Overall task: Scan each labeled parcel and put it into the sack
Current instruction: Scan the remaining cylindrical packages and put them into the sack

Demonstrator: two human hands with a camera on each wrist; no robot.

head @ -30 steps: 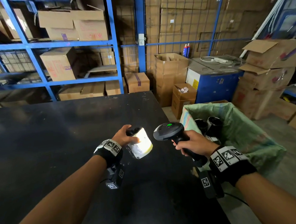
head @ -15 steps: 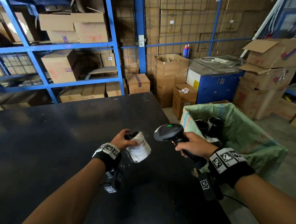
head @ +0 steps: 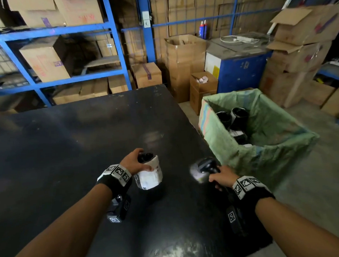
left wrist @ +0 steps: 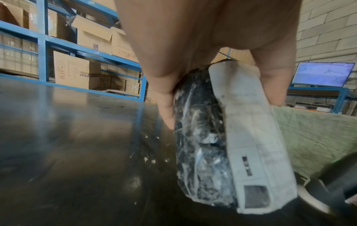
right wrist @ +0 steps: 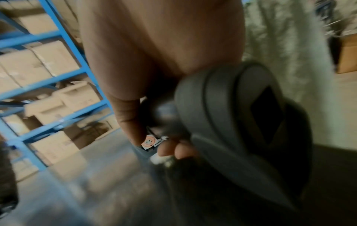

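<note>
Head view: left hand (head: 134, 163) grips the parcel (head: 149, 176) at centre frame, above the table (head: 69, 141); right hand (head: 223, 177) clenches the scanner (head: 202, 170). The sack (head: 280, 143) stands at right.

Left wrist view: fingers (left wrist: 164, 97) clamp only the parcel's top; it could slip.

Right wrist view: blurred; a misread is possible.

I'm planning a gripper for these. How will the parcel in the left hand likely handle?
The parcel is probably soft: its black wrap looks crinkled and its shape lumpy. The glossy film could be slippery. It seems light, since the left hand holds it from the top alone. The label lifts at its edges, so it might snag.
</note>
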